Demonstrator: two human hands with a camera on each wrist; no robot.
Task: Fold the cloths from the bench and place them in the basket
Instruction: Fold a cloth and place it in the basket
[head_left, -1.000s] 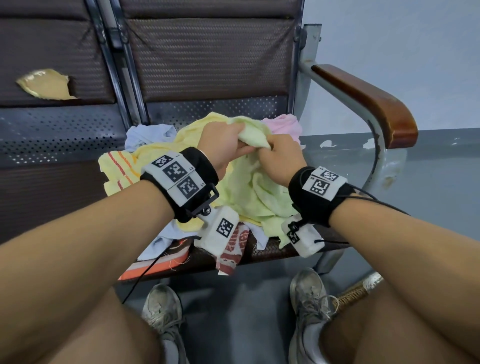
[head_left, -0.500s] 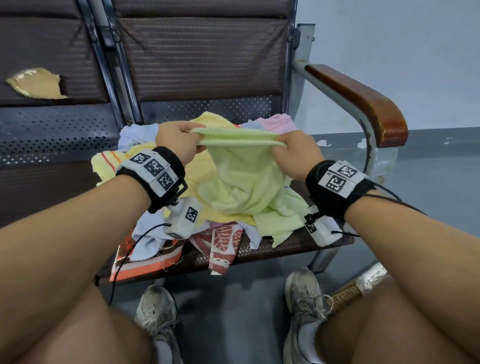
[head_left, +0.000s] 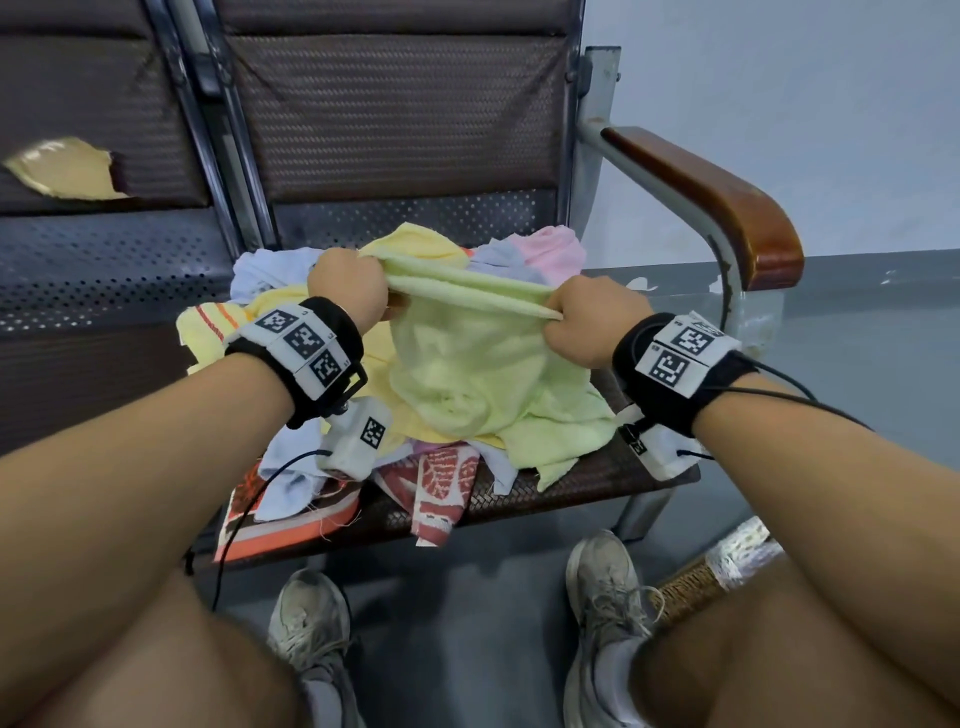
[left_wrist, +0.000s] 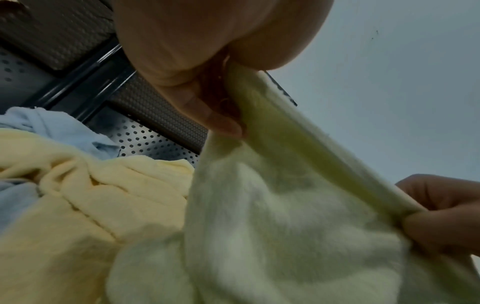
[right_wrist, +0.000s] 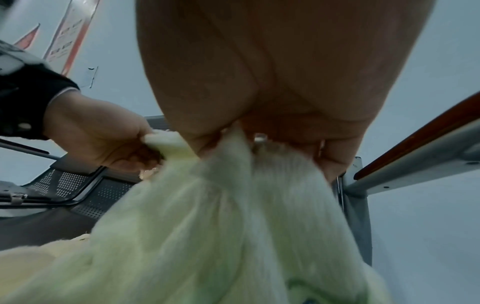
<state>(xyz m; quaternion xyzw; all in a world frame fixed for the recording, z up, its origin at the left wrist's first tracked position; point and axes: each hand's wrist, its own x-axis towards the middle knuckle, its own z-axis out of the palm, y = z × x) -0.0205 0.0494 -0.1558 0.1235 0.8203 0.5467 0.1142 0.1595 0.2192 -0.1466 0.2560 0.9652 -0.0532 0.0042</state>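
Note:
A pale green cloth (head_left: 467, 358) hangs stretched between my two hands above the pile on the bench seat (head_left: 587, 483). My left hand (head_left: 349, 283) pinches its top edge at the left, and my right hand (head_left: 589, 317) pinches the same edge at the right. The left wrist view shows the left fingers (left_wrist: 207, 115) curled on the green cloth (left_wrist: 285, 216). In the right wrist view the right fingers (right_wrist: 330, 156) clamp the bunched green cloth (right_wrist: 233, 226). Under it lie a yellow cloth (head_left: 415, 244), a pink cloth (head_left: 550, 249), light blue cloths (head_left: 270, 270) and a red patterned cloth (head_left: 441, 483).
The bench has a brown woven backrest (head_left: 395, 109) and a wooden armrest (head_left: 727, 202) at the right. A woven basket rim (head_left: 711, 571) shows on the floor by my right shoe (head_left: 602, 582). An orange-edged cloth (head_left: 280, 530) hangs at the seat's front left.
My hands have moved apart, from close together on a bunched corner to wide along the green cloth's top edge, drawing that edge taut and lifting the cloth off the pile.

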